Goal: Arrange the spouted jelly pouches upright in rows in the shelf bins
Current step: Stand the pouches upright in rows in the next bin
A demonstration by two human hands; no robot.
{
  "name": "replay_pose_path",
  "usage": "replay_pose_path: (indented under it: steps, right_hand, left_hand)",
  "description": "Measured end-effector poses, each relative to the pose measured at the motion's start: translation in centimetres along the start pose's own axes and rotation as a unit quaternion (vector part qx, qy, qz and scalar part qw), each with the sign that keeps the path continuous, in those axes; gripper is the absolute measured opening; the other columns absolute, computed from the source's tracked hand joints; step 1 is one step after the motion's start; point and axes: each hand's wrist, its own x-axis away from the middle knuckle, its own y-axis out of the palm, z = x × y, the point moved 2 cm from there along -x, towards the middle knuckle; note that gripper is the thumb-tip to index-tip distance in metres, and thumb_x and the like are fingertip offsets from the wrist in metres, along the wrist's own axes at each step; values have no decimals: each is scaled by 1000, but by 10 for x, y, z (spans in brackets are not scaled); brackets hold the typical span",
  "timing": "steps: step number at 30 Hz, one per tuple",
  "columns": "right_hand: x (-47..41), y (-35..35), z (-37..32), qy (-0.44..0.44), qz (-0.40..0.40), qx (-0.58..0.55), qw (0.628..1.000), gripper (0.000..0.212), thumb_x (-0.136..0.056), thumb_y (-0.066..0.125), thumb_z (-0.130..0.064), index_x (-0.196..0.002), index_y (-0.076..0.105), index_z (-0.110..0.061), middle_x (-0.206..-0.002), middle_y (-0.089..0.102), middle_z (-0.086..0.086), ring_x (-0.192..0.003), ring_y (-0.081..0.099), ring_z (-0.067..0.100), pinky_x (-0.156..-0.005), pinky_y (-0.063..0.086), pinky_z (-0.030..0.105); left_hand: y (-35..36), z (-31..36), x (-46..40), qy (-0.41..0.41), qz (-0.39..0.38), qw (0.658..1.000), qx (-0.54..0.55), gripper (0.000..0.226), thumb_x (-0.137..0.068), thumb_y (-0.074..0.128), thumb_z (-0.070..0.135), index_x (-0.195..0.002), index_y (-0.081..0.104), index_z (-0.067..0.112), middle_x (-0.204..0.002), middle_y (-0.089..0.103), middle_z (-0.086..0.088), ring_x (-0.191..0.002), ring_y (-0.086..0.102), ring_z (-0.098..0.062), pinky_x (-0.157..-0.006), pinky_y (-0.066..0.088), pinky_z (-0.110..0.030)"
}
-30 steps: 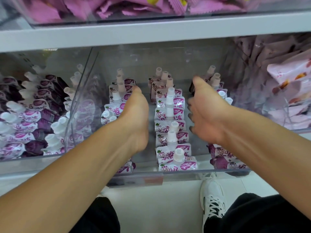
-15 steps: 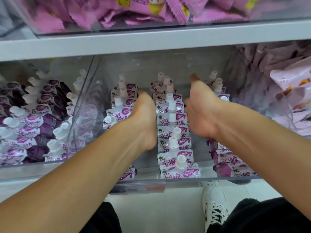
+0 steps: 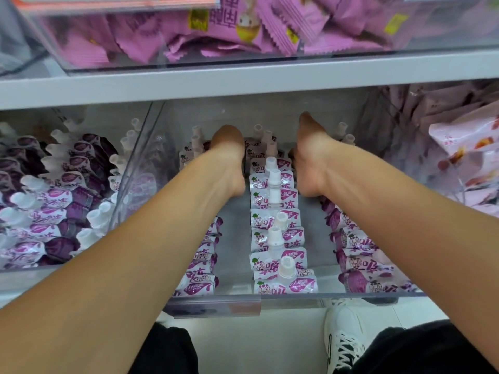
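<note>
In the middle clear bin (image 3: 270, 299) on the lower shelf: three rows of spouted jelly pouches, running near to far. Middle row (image 3: 278, 228) upright, white caps up, purple-and-white fronts facing near, packed one behind another from the front wall to the far end. Left row (image 3: 201, 268) partly hidden under the left forearm; right row (image 3: 361, 255) partly hidden under the right forearm, its pouches leaning.

Left hand (image 3: 228, 160) reached deep into the bin, between left and middle rows, edge-on to the camera, touching the far pouches; fingers out of sight, so grip cannot be told. Right hand (image 3: 313, 163) at like depth, between middle and right rows, thumb pointing far; fingers likewise hidden, state cannot be told.

To the left, a neighbouring bin (image 3: 135, 168) filled with darker purple pouches (image 3: 54, 211), tilted and less orderly. To the right, pale pink bags (image 3: 459, 157). On the shelf above, crimped pink sachets (image 3: 243, 28) in a clear tray. Below, near edge: white sneaker (image 3: 343, 336) on a pale floor, dark trousers either side.
</note>
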Motion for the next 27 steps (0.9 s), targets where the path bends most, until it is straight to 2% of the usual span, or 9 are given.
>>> replay_pose_path:
  steps: [2, 5, 9, 12, 14, 16, 19, 23, 27]
  right_hand:
    - [-4, 5, -1, -3, -14, -36, 999, 102, -64, 18, -78, -150, 31, -25, -131, 38, -13, -115, 40, 13, -113, 25, 40]
    - [-8, 6, -1, -7, 12, -55, 998, 106, -54, 18, -79, -145, 36, -27, -119, 34, -15, -104, 38, 17, -111, 27, 45]
    - [-1, 4, 3, 4, 36, -61, 997, 96, -60, 19, -84, -133, 46, -27, -138, 47, -13, -115, 52, 16, -104, 37, 42]
    - [2, 3, 3, -28, 30, -37, 998, 70, -67, 22, -85, -106, 50, -34, -122, 54, -10, -92, 48, 15, -87, 51, 32]
    - [2, 2, 0, -36, 34, -44, 998, 76, -63, 26, -86, -111, 53, -35, -130, 56, -13, -80, 45, 17, -87, 50, 31]
    - [-2, 0, 1, -26, 36, -75, 996, 98, -52, 28, -88, -130, 53, -35, -136, 56, -14, -91, 50, 16, -97, 42, 37]
    - [3, 1, 1, -34, 33, -83, 995, 93, -56, 29, -87, -125, 59, -32, -114, 69, -8, -91, 58, 12, -94, 46, 34]
    - [-3, 1, 3, -25, 32, -77, 996, 115, -37, 30, -92, -134, 52, -32, -138, 55, -9, -111, 57, 17, -94, 45, 39]
    - [39, -1, 1, -39, 51, 6, 998, 84, -81, 19, -80, -131, 47, -18, -120, 60, -5, -85, 62, 17, -72, 50, 25]
  left_hand:
    - [2, -3, 5, -14, 20, 1000, 1, 29, -94, 26, 22, -82, 52, 17, -89, 68, -2, -53, 61, -20, -39, 46, -20]
    - [3, -9, 4, -31, 0, 999, -13, 29, -90, 28, 30, -93, 54, 17, -104, 64, -6, -65, 58, -23, -43, 48, -24]
    - [3, -12, 0, -37, -34, 999, -2, 47, -95, 26, 38, -123, 55, 14, -118, 67, -10, -86, 67, -26, -44, 53, -30]
    - [4, -14, 0, -33, -46, 998, -16, 51, -94, 27, 46, -128, 54, 18, -120, 67, -8, -98, 68, -25, -48, 55, -33]
    - [4, -13, 1, -31, -43, 998, -27, 53, -92, 27, 48, -129, 54, 21, -119, 68, -7, -97, 69, -23, -48, 55, -30]
    - [4, -13, 0, -31, -45, 998, -34, 55, -92, 25, 50, -129, 54, 21, -117, 69, -7, -93, 71, -22, -50, 55, -28]
    - [2, -13, -5, -36, -56, 997, -35, 66, -83, 27, 60, -134, 50, 25, -125, 66, -4, -98, 71, -22, -62, 55, -28]
    - [4, -14, -1, -57, -63, 995, 52, 59, -91, 31, 59, -137, 47, 25, -121, 69, -2, -101, 68, -15, -56, 56, -29]
    - [8, -14, 24, -62, -47, 997, 8, 53, -96, 24, 52, -126, 56, 21, -113, 71, -4, -58, 71, -21, -40, 51, -30]
